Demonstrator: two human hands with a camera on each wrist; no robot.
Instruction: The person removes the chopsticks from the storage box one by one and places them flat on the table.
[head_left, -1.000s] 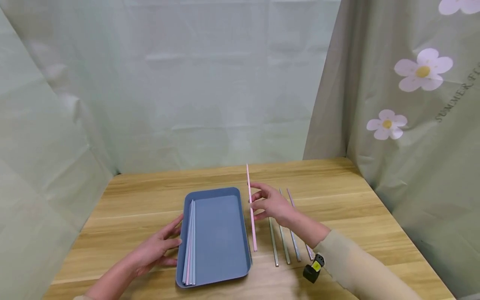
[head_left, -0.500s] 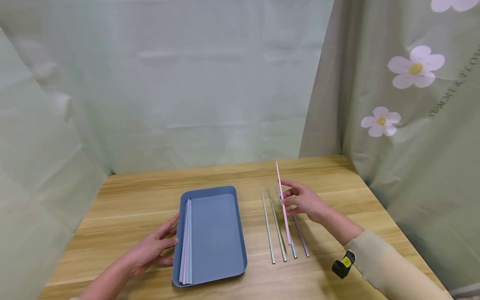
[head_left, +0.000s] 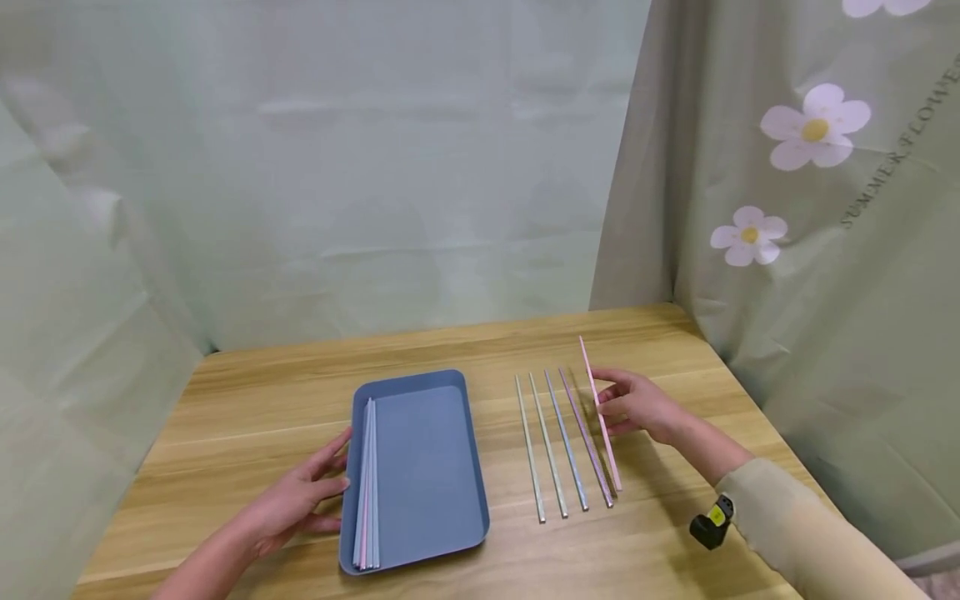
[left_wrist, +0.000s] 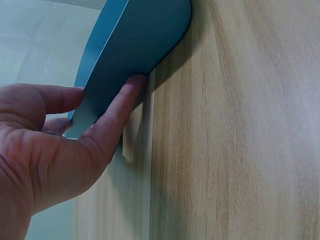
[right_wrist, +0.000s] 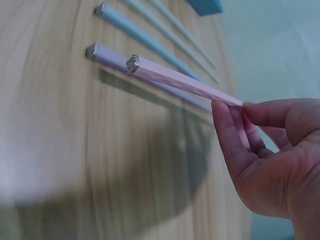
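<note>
In the head view, my right hand (head_left: 641,407) pinches a pink chopstick (head_left: 606,442) between thumb and fingertips. The right wrist view shows this pink chopstick (right_wrist: 185,86), silver at its thick end, above the wood with a shadow below. Just left of it lie a purple chopstick (head_left: 587,442), a blue one and two pale green ones, side by side and apart. My left hand (head_left: 300,496) rests against the left side of a blue-grey tray (head_left: 431,475); its fingertips touch the outer wall. Inside the tray, several chopsticks (head_left: 367,492) lie bunched along the left wall, one of them pink.
The wooden table (head_left: 262,392) ends at a hanging pale cloth (head_left: 420,167) behind. A curtain with white flowers (head_left: 815,129) hangs at the right. A small black device with a yellow label (head_left: 712,522) sits at the right sleeve.
My right hand has carried the pink chopstick rightward from beside the tray, over the other chopsticks, to the right of the purple one. My left hand has stayed against the tray.
</note>
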